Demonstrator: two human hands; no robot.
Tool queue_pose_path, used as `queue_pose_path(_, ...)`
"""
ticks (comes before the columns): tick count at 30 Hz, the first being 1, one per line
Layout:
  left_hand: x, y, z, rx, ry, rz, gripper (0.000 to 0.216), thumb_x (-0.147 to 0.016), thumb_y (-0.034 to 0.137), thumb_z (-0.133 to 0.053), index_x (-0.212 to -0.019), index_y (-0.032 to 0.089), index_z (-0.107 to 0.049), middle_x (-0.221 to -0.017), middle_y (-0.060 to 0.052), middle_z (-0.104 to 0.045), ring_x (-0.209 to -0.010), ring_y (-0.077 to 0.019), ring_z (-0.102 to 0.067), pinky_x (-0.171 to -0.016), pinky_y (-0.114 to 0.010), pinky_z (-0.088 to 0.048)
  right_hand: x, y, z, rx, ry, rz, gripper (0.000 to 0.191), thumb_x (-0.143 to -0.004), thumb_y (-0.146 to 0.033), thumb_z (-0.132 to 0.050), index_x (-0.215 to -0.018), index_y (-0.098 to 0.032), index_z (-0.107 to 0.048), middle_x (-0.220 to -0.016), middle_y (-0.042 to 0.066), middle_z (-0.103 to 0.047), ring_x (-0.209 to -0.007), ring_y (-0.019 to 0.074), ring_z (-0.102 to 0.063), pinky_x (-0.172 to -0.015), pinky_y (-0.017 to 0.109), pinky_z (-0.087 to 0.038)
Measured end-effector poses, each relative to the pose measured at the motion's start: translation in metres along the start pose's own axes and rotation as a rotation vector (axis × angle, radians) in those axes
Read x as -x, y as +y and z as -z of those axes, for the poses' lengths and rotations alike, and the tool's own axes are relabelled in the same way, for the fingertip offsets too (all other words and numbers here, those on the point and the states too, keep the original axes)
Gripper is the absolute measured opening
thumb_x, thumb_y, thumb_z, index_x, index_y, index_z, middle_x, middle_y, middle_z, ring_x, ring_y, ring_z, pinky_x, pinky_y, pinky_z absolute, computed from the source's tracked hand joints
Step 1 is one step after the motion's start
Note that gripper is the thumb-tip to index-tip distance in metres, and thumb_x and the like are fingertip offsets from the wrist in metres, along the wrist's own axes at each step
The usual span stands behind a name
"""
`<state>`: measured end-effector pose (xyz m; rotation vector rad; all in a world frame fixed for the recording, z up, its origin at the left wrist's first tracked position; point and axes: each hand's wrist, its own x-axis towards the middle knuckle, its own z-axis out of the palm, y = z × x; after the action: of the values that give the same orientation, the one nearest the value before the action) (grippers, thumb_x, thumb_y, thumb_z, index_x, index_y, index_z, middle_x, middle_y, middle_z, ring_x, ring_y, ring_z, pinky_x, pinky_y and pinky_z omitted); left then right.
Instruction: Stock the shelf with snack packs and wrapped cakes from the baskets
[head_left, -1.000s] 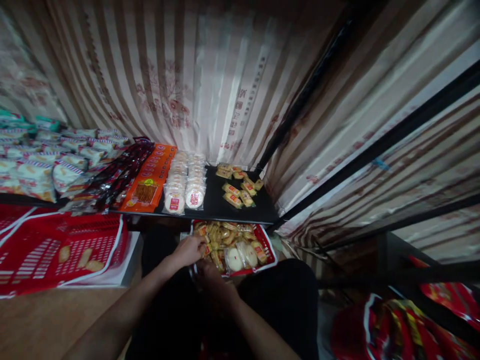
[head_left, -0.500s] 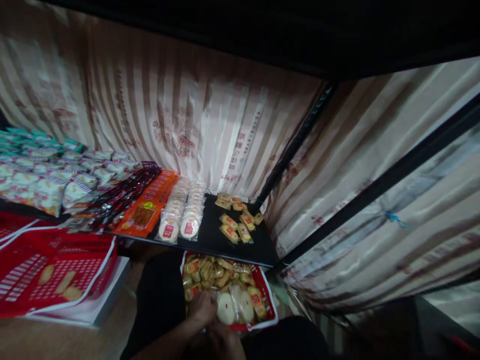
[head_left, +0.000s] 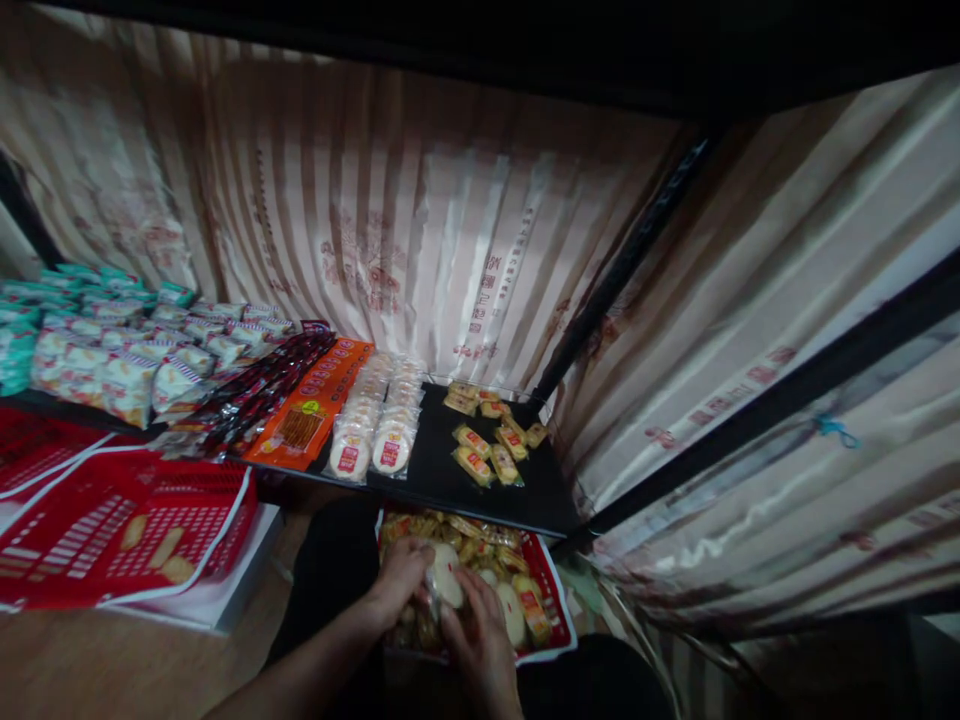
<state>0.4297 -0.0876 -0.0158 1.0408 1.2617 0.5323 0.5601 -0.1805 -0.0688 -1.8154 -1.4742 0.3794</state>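
Between both hands, above the basket, is a clear-wrapped round white cracker. My left hand grips it from the left, fingers curled at its edge. On the other side my right hand closes on it, thumb and fingers around the wrapper. Below them, a red basket with a white rim holds several yellow-wrapped snacks and another pale round cracker. The hands hide part of the basket's contents.
A black shelf carries two rows of round crackers, yellow snack packs, an orange packet, dark packets and white snack bags. Another red basket stands left. A black pole rises at the shelf's corner.
My hands have come up from the basket's near edge, lifting a round cracker between them. The whole view has shifted slightly, with the shelf appearing farther right.
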Motion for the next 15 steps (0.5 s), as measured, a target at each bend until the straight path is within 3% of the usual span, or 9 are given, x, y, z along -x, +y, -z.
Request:
queue_pose_path(7, 0.005, 0.021, 0.016, 0.149, -0.082, 0.024, 0.009, -0.077, 0.015, -0.042, -0.071, 0.016, -0.048, -0.057, 0.002, -0.056, -0.048, -0.0101, -0.058, -0.042, -0.018, -0.04, -0.007, -0.025, 0.007, -0.101, -0.075, 0.009, 0.044, -0.079, -0.042, -0.055, -0.117, -0.022, -0.058, -0.121, 0.009, -0.059, -0.114, 0.0241, -0.052, -0.097, 0.037, -0.042)
queue_pose_path(11, 0.006, 0.028, 0.018, 0.167, -0.166, -0.029, 0.024, -0.08, 0.038, -0.048, -0.071, 0.015, -0.05, -0.065, 0.001, -0.058, -0.049, -0.0102, -0.059, -0.039, -0.016, -0.034, -0.017, -0.042, 0.014, -0.126, 0.019, -0.062, 0.038, -0.084, -0.043, -0.045, -0.105, -0.018, -0.064, -0.106, 0.011, -0.066, -0.101, 0.0233, -0.059, -0.089, 0.036, -0.045)
queue_pose_path(15, 0.003, 0.027, 0.022, 0.085, -0.057, -0.155, 0.035, -0.081, 0.048, -0.044, -0.073, 0.015, -0.053, -0.074, -0.001, -0.061, -0.056, -0.0097, -0.058, -0.042, -0.017, -0.033, -0.025, -0.054, 0.021, -0.242, 0.098, -0.19, 0.042, -0.081, -0.05, -0.047, -0.093, -0.015, -0.066, -0.091, 0.01, -0.069, -0.087, 0.0226, -0.062, -0.078, 0.032, -0.048)
